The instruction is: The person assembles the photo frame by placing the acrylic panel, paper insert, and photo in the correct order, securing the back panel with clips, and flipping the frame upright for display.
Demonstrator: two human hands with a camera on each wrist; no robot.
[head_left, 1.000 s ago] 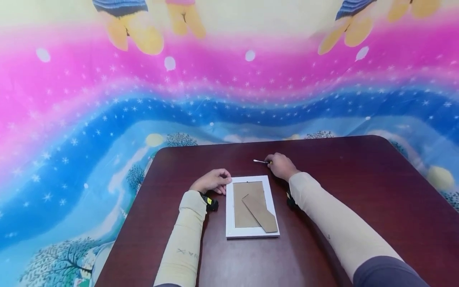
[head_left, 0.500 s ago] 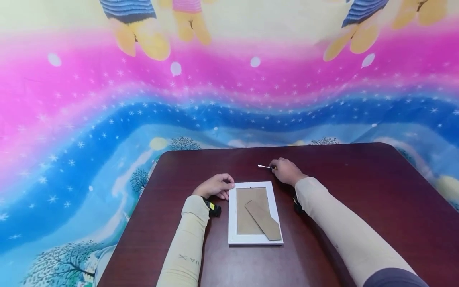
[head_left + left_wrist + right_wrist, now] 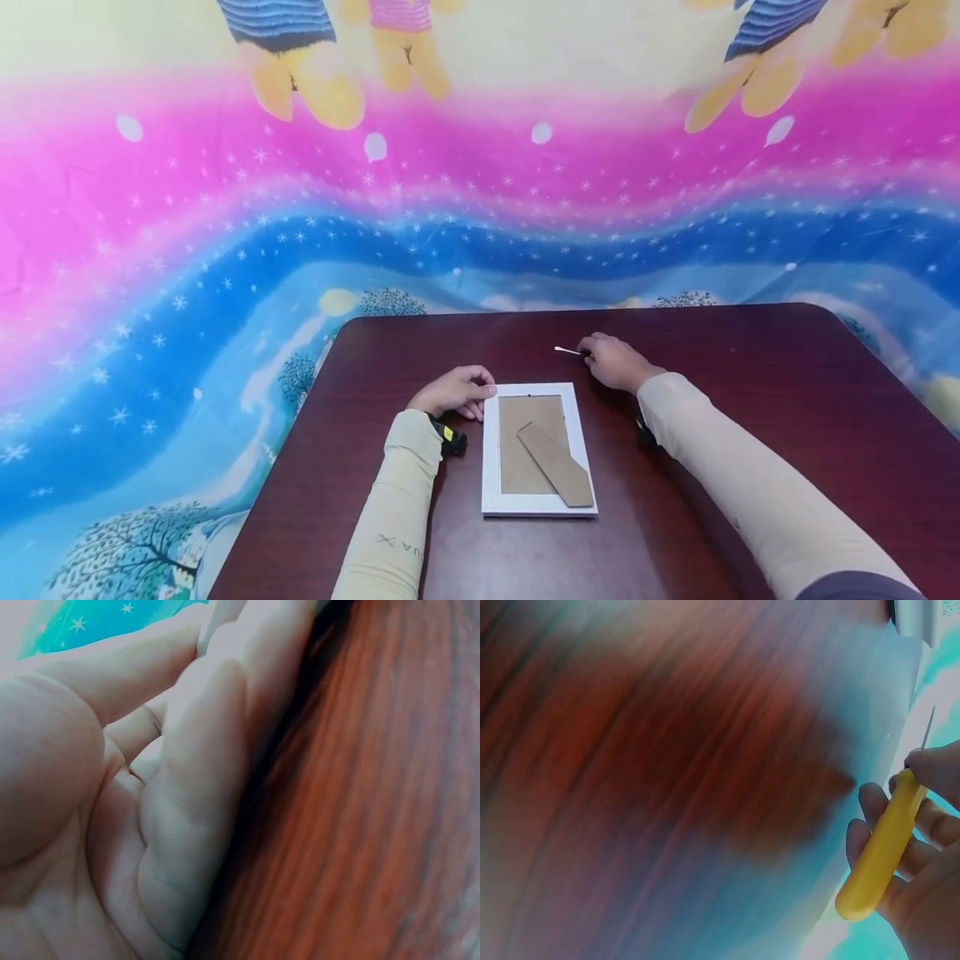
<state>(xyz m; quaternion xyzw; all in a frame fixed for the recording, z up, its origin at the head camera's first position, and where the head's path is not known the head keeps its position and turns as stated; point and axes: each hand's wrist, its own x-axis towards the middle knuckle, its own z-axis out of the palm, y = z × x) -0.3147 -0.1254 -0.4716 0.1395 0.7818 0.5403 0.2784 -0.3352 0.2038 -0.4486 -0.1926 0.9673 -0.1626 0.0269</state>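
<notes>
A white picture frame (image 3: 491, 467) lies face down on the table, its brown backing board (image 3: 525, 410) showing. An angled brown stand leg (image 3: 561, 471) crosses the board and reaches over the frame's lower right edge. My left hand (image 3: 453, 392) pinches the upper left corner, thumb on top. In the left wrist view, that hand's fingers (image 3: 199, 765) lie along the tabletop and a bit of the frame's edge shows between thumb and fingers. Beyond the frame's upper right corner, my right hand (image 3: 618, 362) holds a screwdriver (image 3: 881, 855) by its yellow handle, shaft pointing left in the head view.
The dark red-brown table (image 3: 750, 400) has rounded far corners. Behind it hangs a printed cloth (image 3: 480, 183) in pink, blue and cream, reaching down past the table's left side. Both wrists carry small black cameras, such as the left one (image 3: 452, 440).
My right hand has shifted slightly to the right with the screwdriver, away from the frame. The left hand keeps its pinch on the corner. The head view has moved a little.
</notes>
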